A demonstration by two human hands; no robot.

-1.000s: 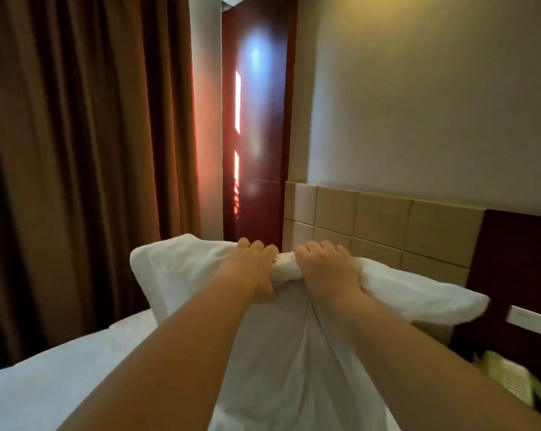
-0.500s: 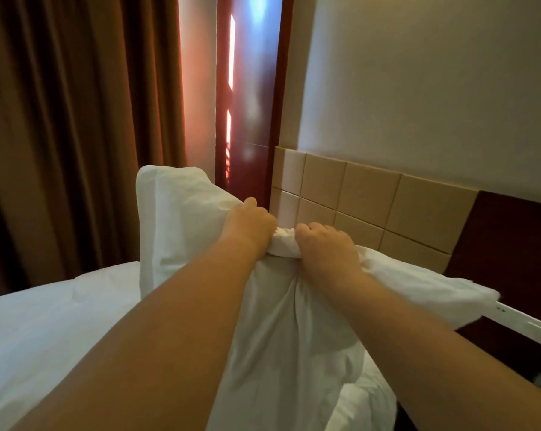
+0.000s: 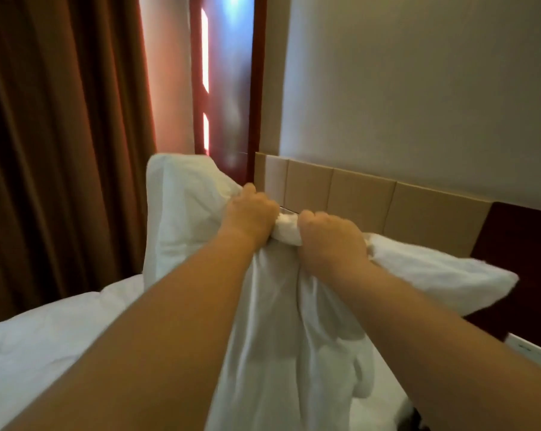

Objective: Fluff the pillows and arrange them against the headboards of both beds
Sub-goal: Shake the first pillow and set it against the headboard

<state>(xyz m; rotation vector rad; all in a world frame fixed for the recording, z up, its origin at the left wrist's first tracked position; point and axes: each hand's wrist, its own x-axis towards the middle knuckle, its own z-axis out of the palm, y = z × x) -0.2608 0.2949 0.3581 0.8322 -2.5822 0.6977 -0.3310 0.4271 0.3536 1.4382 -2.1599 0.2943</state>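
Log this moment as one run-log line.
step: fluffing | left grip: clutches pillow top edge | right grip: clutches same edge | pillow: held up over bed, not yet against headboard

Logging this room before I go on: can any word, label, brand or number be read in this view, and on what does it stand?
No text can be read.
The white pillow, the tan headboard, the brown curtain and the wall show no text.
The white strip at the lower right edge has a faint dark mark, too blurred to read.
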